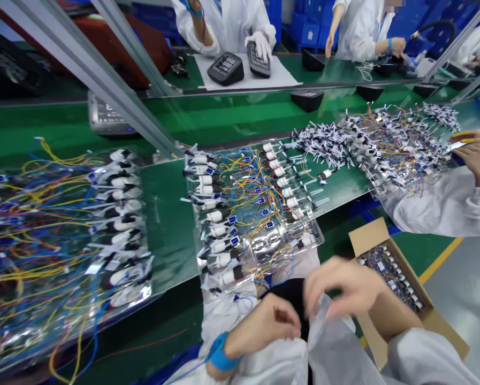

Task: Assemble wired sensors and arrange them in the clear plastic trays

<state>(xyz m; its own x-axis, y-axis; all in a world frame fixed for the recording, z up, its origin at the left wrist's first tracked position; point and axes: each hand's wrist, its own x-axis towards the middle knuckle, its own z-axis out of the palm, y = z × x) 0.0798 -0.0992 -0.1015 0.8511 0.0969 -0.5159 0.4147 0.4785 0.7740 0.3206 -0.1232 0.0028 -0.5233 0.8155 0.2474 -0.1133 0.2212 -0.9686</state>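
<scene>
Both my hands are low in front of my body, over the white coat point(344, 347). My left hand point(266, 323), with a blue wrist strap point(222, 352), has its fingers curled near the coat; what they hold, if anything, is hidden. My right hand point(346, 286) is raised beside it, fingers bent and smeared by motion, just above a fold of the coat. Ahead of them a clear plastic tray point(266, 245) lies on the green bench, its near edge over my lap. It carries rows of small white cylindrical parts point(207, 190) with black ends and coloured wires.
More wired parts fill a left tray point(121, 235) and a right tray point(400, 144). A pile of white-and-black pieces point(322, 143) lies between. A cardboard box point(370, 235) stands low right. Behind a rail, display monitors point(226, 68) stand near co-workers. A neighbour's hand point(478, 155) is at right.
</scene>
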